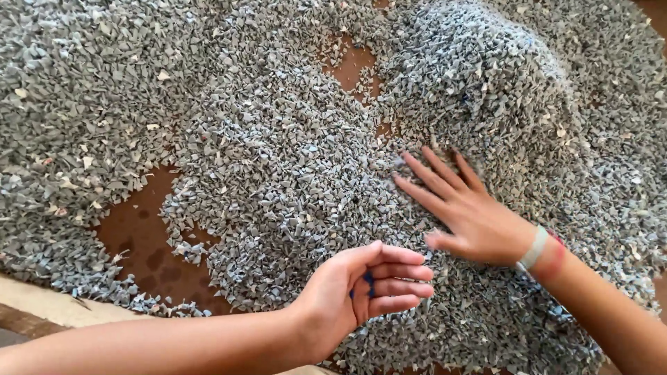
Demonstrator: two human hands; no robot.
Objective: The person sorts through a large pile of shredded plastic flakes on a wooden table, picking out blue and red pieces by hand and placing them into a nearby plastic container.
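Note:
A wide layer of small grey plastic flakes covers a brown floor. My left hand hovers over the flakes at the lower middle, palm up and fingers curled, holding a few small dark blue pieces. My right hand lies flat on the grey flakes to the right, fingers spread and pointing up-left. It wears a pale band and a red thread at the wrist.
A taller mound of grey flakes rises at the upper right. Bare brown floor shows at the lower left and in a small patch at the top middle. A pale edge runs along the bottom left.

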